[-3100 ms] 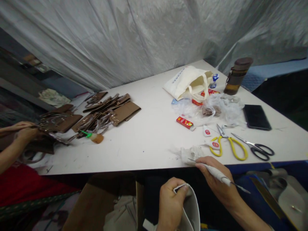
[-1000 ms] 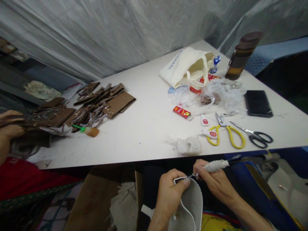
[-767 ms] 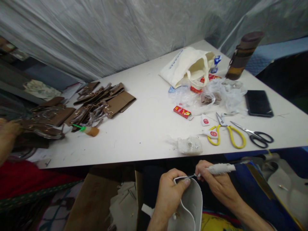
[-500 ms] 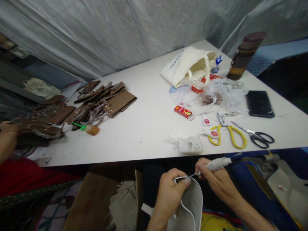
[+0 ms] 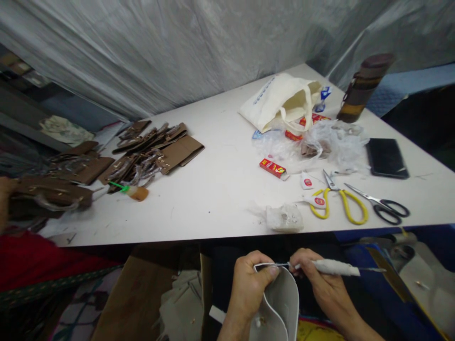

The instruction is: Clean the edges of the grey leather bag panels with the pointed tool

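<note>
Below the table's near edge, my left hand (image 5: pixel 249 284) pinches the top rim of a curved white leather piece (image 5: pixel 282 303) held over my lap. My right hand (image 5: pixel 320 284) grips a thin tool with a white wrapped handle (image 5: pixel 336 268); its metal tip touches the rim right beside my left thumb. On the table edge just above my hands lies a crumpled white wad (image 5: pixel 284 218).
The white table (image 5: pixel 213 189) holds yellow scissors (image 5: pixel 343 206), black scissors (image 5: pixel 386 208), a red box (image 5: pixel 273 168), a cloth bag (image 5: pixel 284 99), crumpled plastic, a phone (image 5: pixel 386 157), a brown bottle (image 5: pixel 362 87) and brown leather pieces (image 5: pixel 156 151). Another person's hand (image 5: pixel 5 189) works at far left.
My right hand lowered from the table edge and brought the tool's tip to the white piece's rim, where it stays. The other person's hands shifted the brown pieces at left.
</note>
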`<action>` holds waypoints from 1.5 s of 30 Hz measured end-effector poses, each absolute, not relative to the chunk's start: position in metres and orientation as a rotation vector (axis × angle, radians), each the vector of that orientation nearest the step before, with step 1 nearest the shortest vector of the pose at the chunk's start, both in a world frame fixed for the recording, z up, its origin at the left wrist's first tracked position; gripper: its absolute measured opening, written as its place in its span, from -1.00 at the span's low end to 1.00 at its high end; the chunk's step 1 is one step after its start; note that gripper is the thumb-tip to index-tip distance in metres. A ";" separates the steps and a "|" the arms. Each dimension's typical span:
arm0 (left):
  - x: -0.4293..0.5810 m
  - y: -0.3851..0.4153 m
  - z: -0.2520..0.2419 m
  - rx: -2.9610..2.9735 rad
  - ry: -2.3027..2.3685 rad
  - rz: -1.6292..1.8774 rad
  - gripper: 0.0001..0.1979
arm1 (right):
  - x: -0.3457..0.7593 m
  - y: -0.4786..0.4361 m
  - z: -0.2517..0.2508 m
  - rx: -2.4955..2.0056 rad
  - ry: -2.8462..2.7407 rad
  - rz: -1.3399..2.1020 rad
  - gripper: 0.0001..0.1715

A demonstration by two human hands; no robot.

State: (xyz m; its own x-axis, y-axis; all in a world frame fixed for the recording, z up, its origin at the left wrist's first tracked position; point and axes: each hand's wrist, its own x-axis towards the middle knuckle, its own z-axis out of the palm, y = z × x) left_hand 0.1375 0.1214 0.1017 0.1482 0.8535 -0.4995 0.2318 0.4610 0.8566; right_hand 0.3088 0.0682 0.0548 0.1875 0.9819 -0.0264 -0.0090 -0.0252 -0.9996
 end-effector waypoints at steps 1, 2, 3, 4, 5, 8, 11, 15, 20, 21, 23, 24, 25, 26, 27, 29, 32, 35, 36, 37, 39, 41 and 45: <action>0.138 0.121 0.102 1.038 1.396 0.590 -0.90 | 0.307 0.066 0.052 -1.320 -1.021 1.086 -0.48; 0.137 0.121 0.102 1.034 1.404 0.589 -0.89 | 0.306 0.064 0.051 -1.329 -0.999 1.078 -0.49; 0.137 0.121 0.102 1.033 1.412 0.586 -0.89 | 0.305 0.064 0.049 -1.336 -0.988 1.065 -0.51; 0.137 0.121 0.102 1.039 1.418 0.581 -0.88 | 0.306 0.065 0.049 -1.341 -0.992 1.045 -0.52; 0.136 0.122 0.102 1.052 1.422 0.574 -0.88 | 0.308 0.067 0.049 -1.341 -1.009 1.013 -0.54; 0.134 0.122 0.102 1.101 1.415 0.552 -0.88 | 0.319 0.079 0.054 -1.344 -1.095 0.863 -0.62; 0.132 0.124 0.101 1.154 1.399 0.570 -0.87 | 0.332 0.094 0.063 -1.365 -1.208 0.706 -0.75; 0.129 0.124 0.099 1.133 1.389 0.664 -0.90 | 0.338 0.110 0.070 -1.383 -1.421 0.509 -0.78; 0.122 0.125 0.096 1.028 1.376 0.694 -0.89 | 0.333 0.121 0.074 -1.402 -1.612 0.355 -0.75; 0.121 0.125 0.095 1.017 1.374 0.691 -0.88 | 0.332 0.122 0.074 -1.394 -1.634 0.331 -0.76; 0.117 0.125 0.092 1.009 1.373 0.676 -0.86 | 0.331 0.125 0.074 -1.373 -1.673 0.288 -0.78; 0.115 0.126 0.091 1.005 1.372 0.664 -0.84 | 0.331 0.127 0.074 -1.366 -1.690 0.273 -0.80; 0.113 0.126 0.090 1.000 1.372 0.655 -0.82 | 0.330 0.129 0.074 -1.362 -1.704 0.263 -0.80; 0.111 0.127 0.089 0.994 1.368 0.647 -0.80 | 0.330 0.130 0.073 -1.365 -1.718 0.256 -0.80; 0.109 0.127 0.088 0.986 1.362 0.639 -0.78 | 0.331 0.132 0.072 -1.373 -1.729 0.252 -0.79; 0.105 0.128 0.087 0.969 1.341 0.623 -0.76 | 0.331 0.135 0.071 -1.394 -1.732 0.258 -0.75; 0.101 0.129 0.085 0.951 1.296 0.599 -0.74 | 0.330 0.140 0.069 -1.426 -1.704 0.278 -0.69; 0.099 0.128 0.084 0.934 1.256 0.592 -0.70 | 0.329 0.144 0.069 -1.443 -1.709 0.262 -0.68; 0.098 0.128 0.084 0.921 1.246 0.590 -0.69 | 0.329 0.145 0.070 -1.443 -1.728 0.249 -0.68; 0.098 0.127 0.084 0.902 1.235 0.590 -0.68 | 0.329 0.146 0.071 -1.444 -1.753 0.235 -0.67; 0.096 0.127 0.083 0.850 1.209 0.586 -0.67 | 0.329 0.146 0.074 -1.441 -1.807 0.204 -0.67; 0.094 0.126 0.082 0.802 1.185 0.587 -0.67 | 0.330 0.143 0.077 -1.428 -1.826 0.178 -0.68; 0.092 0.127 0.081 0.753 1.195 0.584 -0.62 | 0.328 0.126 0.083 -1.369 -1.675 0.332 -0.70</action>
